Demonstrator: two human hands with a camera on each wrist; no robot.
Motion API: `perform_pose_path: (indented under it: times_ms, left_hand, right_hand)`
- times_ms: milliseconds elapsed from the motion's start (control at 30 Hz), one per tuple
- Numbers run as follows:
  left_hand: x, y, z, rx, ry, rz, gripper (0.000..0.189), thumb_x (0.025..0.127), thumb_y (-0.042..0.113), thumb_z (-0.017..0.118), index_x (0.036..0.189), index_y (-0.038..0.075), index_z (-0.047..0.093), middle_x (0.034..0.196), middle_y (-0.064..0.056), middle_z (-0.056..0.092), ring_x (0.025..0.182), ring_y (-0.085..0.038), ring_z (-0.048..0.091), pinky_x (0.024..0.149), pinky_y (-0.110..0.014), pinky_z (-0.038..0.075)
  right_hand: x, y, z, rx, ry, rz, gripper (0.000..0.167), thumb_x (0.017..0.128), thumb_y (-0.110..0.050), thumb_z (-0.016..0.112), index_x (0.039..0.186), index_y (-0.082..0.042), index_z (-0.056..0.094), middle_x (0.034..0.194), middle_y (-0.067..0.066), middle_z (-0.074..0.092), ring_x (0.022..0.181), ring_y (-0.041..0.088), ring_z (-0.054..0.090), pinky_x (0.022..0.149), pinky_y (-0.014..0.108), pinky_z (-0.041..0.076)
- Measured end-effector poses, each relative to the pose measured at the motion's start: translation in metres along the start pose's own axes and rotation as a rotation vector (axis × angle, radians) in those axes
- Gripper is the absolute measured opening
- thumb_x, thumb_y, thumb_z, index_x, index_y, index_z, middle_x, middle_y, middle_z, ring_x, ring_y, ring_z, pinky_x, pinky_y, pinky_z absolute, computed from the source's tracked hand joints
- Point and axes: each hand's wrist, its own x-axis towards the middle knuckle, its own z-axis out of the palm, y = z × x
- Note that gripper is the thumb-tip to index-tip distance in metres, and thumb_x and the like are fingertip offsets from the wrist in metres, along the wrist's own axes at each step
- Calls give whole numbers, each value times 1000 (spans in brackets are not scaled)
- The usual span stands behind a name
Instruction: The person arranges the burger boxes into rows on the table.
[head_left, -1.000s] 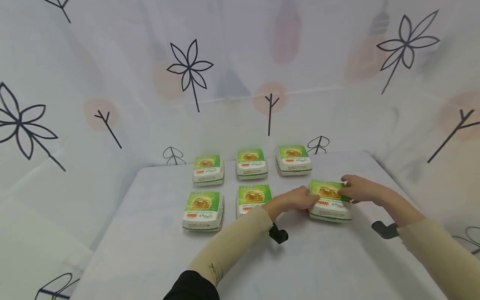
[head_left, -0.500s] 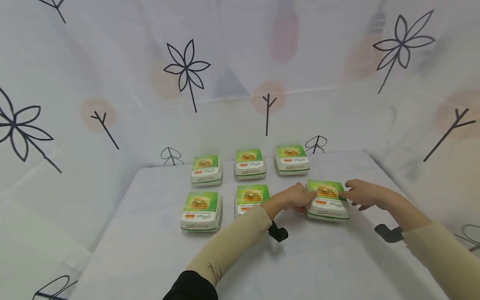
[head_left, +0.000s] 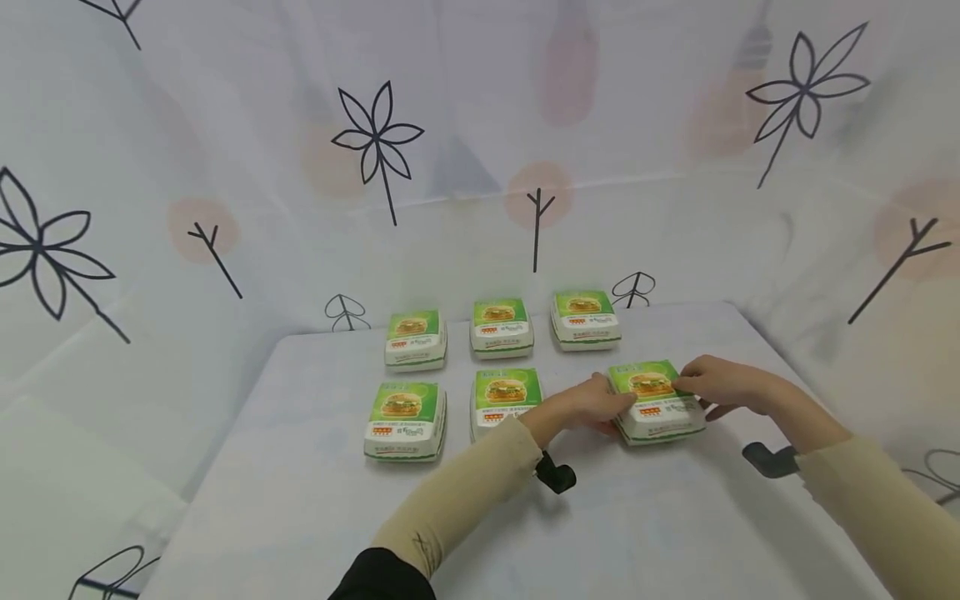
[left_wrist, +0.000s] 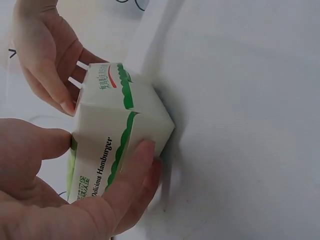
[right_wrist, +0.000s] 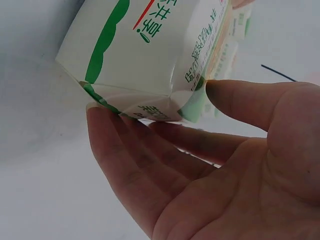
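A green and white hamburger box (head_left: 655, 406) sits at the right of the front row in the head view, turned slightly askew to the others. My left hand (head_left: 596, 402) grips its left side, thumb at the lid's edge and fingers along the lower wall. On the opposite side, my right hand (head_left: 723, 385) holds the box with the thumb on the lid's edge and the fingers bent against the side. "Delicious Hamburger" is printed on the wall of the box (left_wrist: 102, 150) in the left wrist view. Left of it, another hamburger box (head_left: 504, 392) is partly covered by my left forearm.
A fellow box (head_left: 405, 421) stands at the left of the front row. Three similar boxes line the back of the white table (head_left: 300, 500): left box (head_left: 415, 340), middle box (head_left: 502, 328) and right box (head_left: 586, 320). A patterned cloth (head_left: 480, 150) hangs behind.
The held box has turned a little counterclockwise, its right side swinging away from me. My right hand's fingers opened slightly off its side half a second ago and now close on it again.
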Motion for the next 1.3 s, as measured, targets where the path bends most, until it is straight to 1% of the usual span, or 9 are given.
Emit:
perform_pose_path:
  times_ms: [167,300,500,733,800,900,1033,1133,1300]
  left_hand:
    - [0,1,-10,-37,-22,7,69,106,28,57,155,-6,21,106,-16,59,85,-24,67,88,-42,59]
    - [-4,4,-19,-33,-9,7,61,107,27,55,150,-7,27,109,-17,57,85,-21,64,90,-44,59]
    - [-10,6,-33,4,29,-36,59,105,29,57,146,-5,32,115,-16,52,86,-24,62,94,-46,57]
    - [-12,4,-43,-14,5,-88,66,103,27,62,151,-4,30,119,-17,52,89,-28,64,94,-47,57]
    - [-18,5,-44,49,20,-89,63,104,30,62,149,-4,33,120,-17,53,92,-28,65,92,-46,58]
    - [-36,9,-50,232,58,-43,70,104,38,59,155,-2,30,143,-18,48,104,-28,66,91,-41,59]
    - [-68,13,-66,545,156,114,76,106,46,51,163,6,20,167,-14,26,144,-26,44,113,-39,43]
    - [-93,6,-79,729,299,245,69,108,43,47,164,11,22,167,-11,27,151,-25,32,119,-43,36]
    - [-125,-21,-108,967,572,405,56,107,37,53,156,14,41,153,-9,48,130,-31,55,99,-49,53]
  right_hand:
    - [4,-7,2,-2,11,-22,52,108,-20,46,132,26,43,115,28,60,96,29,62,79,43,61]
    - [11,-14,4,1,14,-32,52,108,-22,47,132,25,45,114,26,62,96,28,64,78,42,61]
    - [24,-27,8,17,19,-50,52,108,-22,49,132,24,47,113,25,63,95,28,64,78,42,61]
    - [35,-30,17,34,-5,-51,50,108,-23,49,131,21,49,110,22,64,92,26,65,78,41,61]
    - [34,-30,19,16,-8,-48,49,108,-24,49,129,21,50,109,22,64,92,28,65,77,42,61]
    - [29,-31,18,-32,-2,-56,51,107,-26,51,128,20,51,115,28,62,96,34,67,76,44,61]
    - [18,-29,9,-115,32,-74,54,107,-30,50,128,20,51,120,33,59,100,39,66,76,45,61]
    - [10,-26,3,-219,79,-94,57,107,-31,49,130,21,49,120,36,59,104,44,63,79,50,59]
    - [2,-22,1,-419,156,-138,64,105,-32,54,136,23,43,129,44,52,119,59,52,91,65,51]
